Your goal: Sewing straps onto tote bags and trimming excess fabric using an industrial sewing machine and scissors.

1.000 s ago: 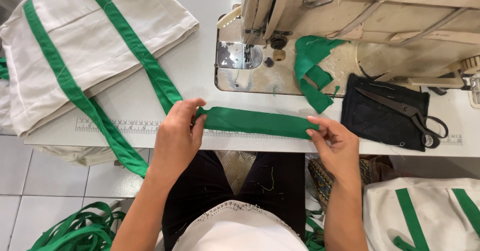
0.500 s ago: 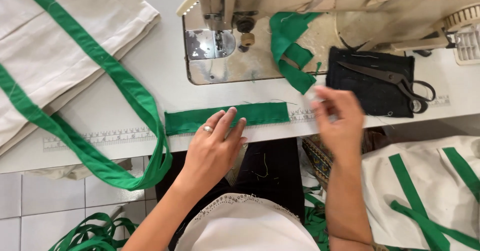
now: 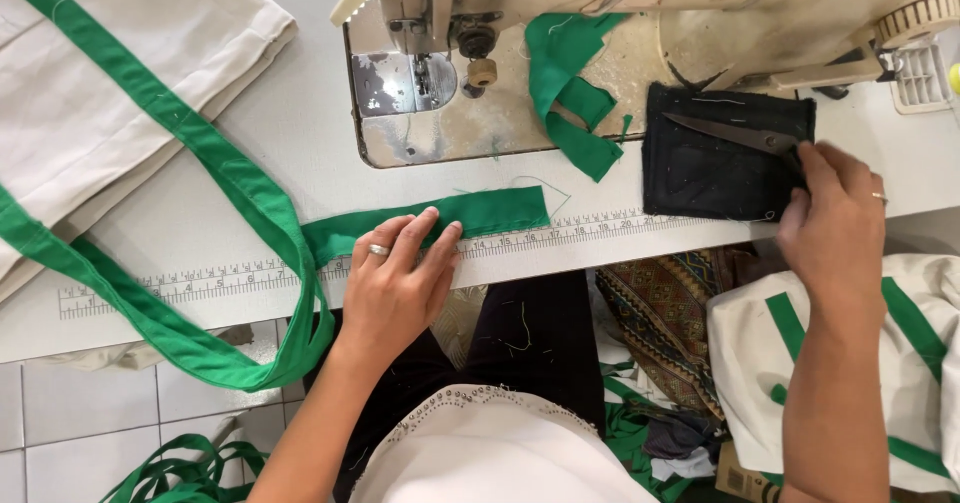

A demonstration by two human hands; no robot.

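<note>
Two hands at work on a white desk (image 3: 300, 133), with the sewing machine (image 3: 560, 23) as landmark. Left hand (image 3: 395, 283), a ring on one finger, lies flat and unclenched in front of the machine's metal plate, fingers spread, pinning a folded green fabric strip (image 3: 470, 213) against the printed ruler (image 3: 200, 285) along the desk edge. Right hand (image 3: 835, 228), to the right of the machine, rests its fingertips on the handle end of steel scissors (image 3: 735, 135); whether it grips them cannot be told. Scissors lie on a black cloth pad (image 3: 715, 173). Loose green strips (image 3: 565, 83) are draped on the machine bed. Cream canvas bag (image 3: 110, 73) with green webbing lies left of the machine.
</note>
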